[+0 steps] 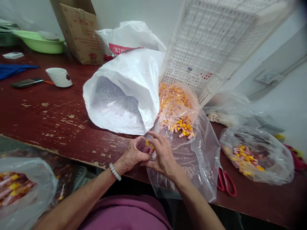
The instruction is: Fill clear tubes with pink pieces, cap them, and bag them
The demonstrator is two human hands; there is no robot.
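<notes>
At the table's front edge, my left hand [132, 157] is closed around a small clear plastic container [141, 144] with yellow and pink pieces in it. My right hand [164, 156] curls its fingers around the other end, partly covering the pieces. Just beyond my hands, a white woven sack [134, 80] lies with its mouth towards me, showing several clear plastic containers [115, 105] inside. To the right, a clear plastic bag [187, 163] lies spread open. Small yellow-capped pink pieces [184, 127] lie in its mouth, with many more behind.
A white plastic crate [203, 48] stands tilted behind the bag. Red-handled scissors [226, 182] and another bag of pieces [271, 156] are at right. A cup [59, 77], phone [27, 83], green basin [40, 43] and cardboard box [80, 35] stand left. A filled bag [45, 185] sits below the table edge.
</notes>
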